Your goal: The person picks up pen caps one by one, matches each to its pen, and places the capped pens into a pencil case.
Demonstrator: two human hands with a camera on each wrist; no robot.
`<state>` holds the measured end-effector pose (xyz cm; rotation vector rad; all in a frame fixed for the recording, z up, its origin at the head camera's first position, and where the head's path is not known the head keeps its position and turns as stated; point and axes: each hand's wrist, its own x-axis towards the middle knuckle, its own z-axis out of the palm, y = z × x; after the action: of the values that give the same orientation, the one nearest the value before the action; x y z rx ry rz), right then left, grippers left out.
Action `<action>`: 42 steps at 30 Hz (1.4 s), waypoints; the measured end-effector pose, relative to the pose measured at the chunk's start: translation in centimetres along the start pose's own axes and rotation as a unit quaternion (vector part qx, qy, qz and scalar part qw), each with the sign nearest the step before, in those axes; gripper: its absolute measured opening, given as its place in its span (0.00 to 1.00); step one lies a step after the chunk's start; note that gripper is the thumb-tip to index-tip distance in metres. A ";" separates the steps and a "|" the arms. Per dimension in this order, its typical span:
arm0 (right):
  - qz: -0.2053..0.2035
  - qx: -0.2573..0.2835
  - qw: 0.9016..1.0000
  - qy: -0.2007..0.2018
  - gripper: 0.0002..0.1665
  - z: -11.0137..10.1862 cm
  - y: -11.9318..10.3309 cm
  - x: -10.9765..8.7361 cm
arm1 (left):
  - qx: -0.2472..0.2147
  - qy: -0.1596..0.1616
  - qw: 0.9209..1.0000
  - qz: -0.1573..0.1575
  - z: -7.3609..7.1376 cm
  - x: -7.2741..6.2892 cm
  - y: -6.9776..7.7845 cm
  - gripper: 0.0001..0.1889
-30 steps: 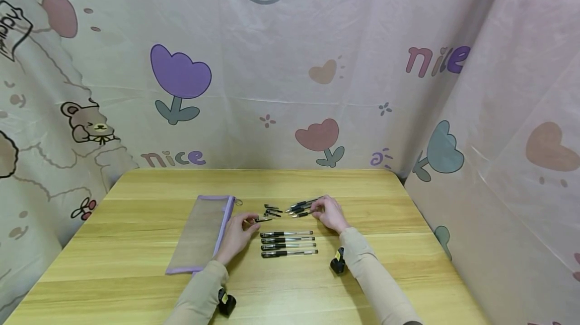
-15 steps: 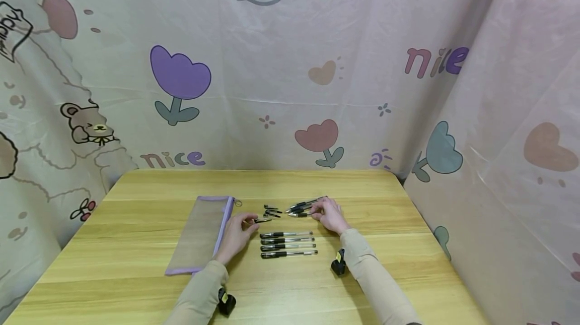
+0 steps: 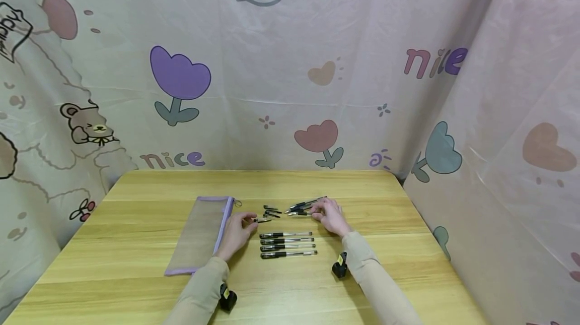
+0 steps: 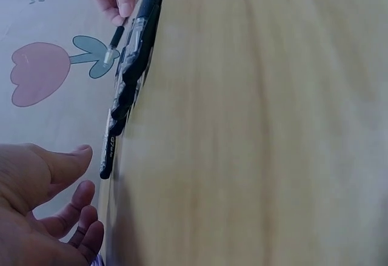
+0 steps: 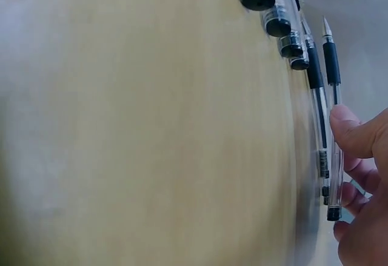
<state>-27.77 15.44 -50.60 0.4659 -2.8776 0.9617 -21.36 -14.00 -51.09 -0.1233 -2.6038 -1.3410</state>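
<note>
My right hand point(image 3: 331, 215) pinches an uncapped gel pen point(image 5: 332, 66) near its clear rear half, its metal tip pointing left. More uncapped pens point(image 3: 306, 204) lie just beyond it on the table. My left hand point(image 3: 237, 233) has thumb and fingers apart, its fingertips right at a black pen cap point(image 3: 263, 220). In the left wrist view nothing shows between that thumb and the fingers. Several other caps point(image 3: 272, 211) lie a little farther back. Nearer the front, several capped gel pens point(image 3: 288, 254) are lined up in a row, caps to the left.
A mesh zip pouch point(image 3: 199, 237) with purple edging lies left of the left hand, its zip pull ring point(image 3: 237, 203) at the back corner. The wooden table point(image 3: 290, 295) ends at a patterned cloth point(image 3: 254, 133) behind and at both sides.
The pen in my right hand has shifted slightly left and up from where it was a second ago. My left hand has stayed nearly still by the cap.
</note>
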 end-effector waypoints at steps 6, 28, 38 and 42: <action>0.001 0.014 1.000 0.009 0.03 -0.3 -0.3 -0.5 | 0.008 -0.002 1.000 -0.003 0.1 0.5 -0.2 0.14; -0.016 0.138 0.990 0.002 0.06 -0.4 -0.5 -1.3 | 0.028 0.002 0.999 0.034 -0.1 1.4 -0.2 0.11; -0.016 0.152 0.988 0.008 0.06 -0.4 -0.8 -1.7 | 0.042 -0.004 0.999 0.025 0.1 1.7 0.0 0.09; -0.015 0.154 0.988 0.007 0.06 -0.4 -0.9 -1.7 | 0.051 -0.014 0.999 0.012 0.2 2.0 0.0 0.08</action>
<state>-25.95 15.44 -50.08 0.5183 -2.7083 1.4045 -23.31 -13.89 -50.78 -0.1574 -2.6781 -1.2038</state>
